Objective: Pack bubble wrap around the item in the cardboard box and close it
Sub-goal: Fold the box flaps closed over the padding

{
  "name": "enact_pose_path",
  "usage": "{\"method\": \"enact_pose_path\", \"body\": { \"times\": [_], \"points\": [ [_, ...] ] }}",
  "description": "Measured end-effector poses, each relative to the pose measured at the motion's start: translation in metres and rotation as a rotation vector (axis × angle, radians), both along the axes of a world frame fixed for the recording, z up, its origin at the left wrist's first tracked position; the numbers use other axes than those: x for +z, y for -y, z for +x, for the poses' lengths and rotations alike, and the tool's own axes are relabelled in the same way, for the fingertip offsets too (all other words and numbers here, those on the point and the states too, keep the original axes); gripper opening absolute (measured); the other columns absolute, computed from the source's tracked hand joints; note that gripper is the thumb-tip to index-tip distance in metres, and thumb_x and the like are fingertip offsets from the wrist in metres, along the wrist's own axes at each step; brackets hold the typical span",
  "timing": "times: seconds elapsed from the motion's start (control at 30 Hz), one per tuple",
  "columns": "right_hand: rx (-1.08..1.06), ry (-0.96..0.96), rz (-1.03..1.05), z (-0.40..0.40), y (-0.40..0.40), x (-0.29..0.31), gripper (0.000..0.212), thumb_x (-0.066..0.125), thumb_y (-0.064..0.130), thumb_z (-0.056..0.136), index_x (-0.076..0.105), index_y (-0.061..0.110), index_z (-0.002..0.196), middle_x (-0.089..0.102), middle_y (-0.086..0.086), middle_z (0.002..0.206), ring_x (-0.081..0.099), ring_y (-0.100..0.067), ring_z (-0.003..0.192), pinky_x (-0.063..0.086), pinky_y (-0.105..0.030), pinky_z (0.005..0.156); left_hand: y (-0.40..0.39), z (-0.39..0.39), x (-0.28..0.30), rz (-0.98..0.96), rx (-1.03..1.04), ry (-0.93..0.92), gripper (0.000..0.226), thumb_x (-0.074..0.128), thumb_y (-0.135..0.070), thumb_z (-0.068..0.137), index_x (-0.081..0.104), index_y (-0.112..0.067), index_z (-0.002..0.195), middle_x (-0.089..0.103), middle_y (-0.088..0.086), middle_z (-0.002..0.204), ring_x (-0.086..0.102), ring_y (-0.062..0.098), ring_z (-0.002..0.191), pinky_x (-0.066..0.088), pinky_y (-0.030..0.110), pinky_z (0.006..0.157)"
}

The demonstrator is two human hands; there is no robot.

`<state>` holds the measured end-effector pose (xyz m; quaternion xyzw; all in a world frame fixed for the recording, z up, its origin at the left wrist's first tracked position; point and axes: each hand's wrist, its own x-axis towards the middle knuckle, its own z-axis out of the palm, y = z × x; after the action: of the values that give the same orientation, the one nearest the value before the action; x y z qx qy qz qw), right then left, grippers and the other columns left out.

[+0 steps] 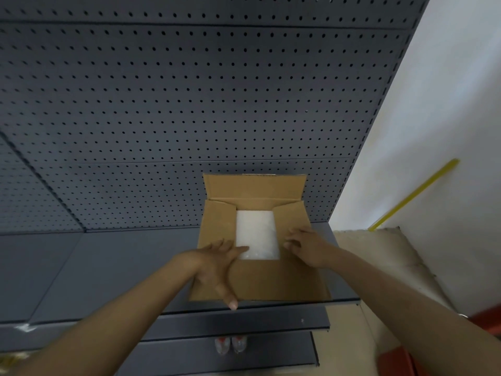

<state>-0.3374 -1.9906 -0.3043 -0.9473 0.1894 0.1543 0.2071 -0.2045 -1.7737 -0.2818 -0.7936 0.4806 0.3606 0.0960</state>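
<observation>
box (282, 278): matt brown cardboard | wrap (256, 234): cloudy white plastic | pegboard (189, 104): matt grey perforated metal

The brown cardboard box (271, 278) sat partly closed, far flap upright, white bubble wrap (257, 234) showing between its folded flaps.

Shop: pegboard-backed shelving (189, 104)
</observation>
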Motion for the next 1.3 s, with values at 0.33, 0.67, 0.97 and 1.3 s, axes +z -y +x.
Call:
{"method": "enact_pose_path", "body": {
  "times": [0.33, 0.67, 0.97, 1.3],
  "points": [
    [-0.157, -0.032, 0.291, 0.001, 0.023, 0.045, 0.076, 0.024, 0.071, 0.089, 0.040, 0.020, 0.144, 0.039, -0.002, 0.151, 0.037, -0.025, 0.138, 0.028, -0.040, 0.116, -0.006, 0.043, 0.033, -0.193, 0.236, -0.484, 0.077, 0.067, -0.033, 0.086, 0.024, -0.037, 0.150, 0.031, -0.004, 0.155, 0.027, 0.015, 0.144, 0.026, 0.034, 0.118],
    [-0.028, 0.013, 0.202, 0.002, 0.038, 0.053, 0.049, 0.048, 0.051, 0.093, 0.058, 0.012, 0.120, 0.060, -0.004, 0.117, 0.057, -0.025, 0.111, 0.044, -0.033, 0.095, 0.002, 0.065, 0.008, -0.652, 0.628, -0.216, 0.048, 0.081, -0.037, 0.072, 0.067, -0.026, 0.117, 0.063, -0.012, 0.109, 0.060, 0.008, 0.100, 0.046, 0.017, 0.076],
    [-0.080, -0.060, -0.062, 0.017, 0.040, 0.010, 0.078, 0.063, 0.043, 0.087, 0.021, 0.021, 0.150, 0.019, -0.011, 0.153, 0.013, -0.036, 0.142, 0.024, -0.048, 0.115, 0.010, 0.073, -0.017, -0.475, 0.556, 0.194, 0.107, 0.084, -0.052, 0.060, 0.027, -0.030, 0.148, 0.021, 0.008, 0.150, 0.023, 0.033, 0.139, 0.024, 0.049, 0.114],
    [-0.068, -0.043, -0.465, 0.052, 0.024, 0.031, 0.149, 0.089, 0.041, 0.057, -0.032, 0.029, 0.144, -0.038, -0.016, 0.150, -0.025, -0.045, 0.141, 0.000, -0.061, 0.116, 0.058, 0.068, 0.010, -0.207, 0.173, 0.677, 0.160, 0.085, -0.061, 0.047, -0.041, -0.027, 0.138, -0.051, 0.013, 0.142, -0.037, 0.042, 0.137, -0.018, 0.063, 0.109]
  ]
}}
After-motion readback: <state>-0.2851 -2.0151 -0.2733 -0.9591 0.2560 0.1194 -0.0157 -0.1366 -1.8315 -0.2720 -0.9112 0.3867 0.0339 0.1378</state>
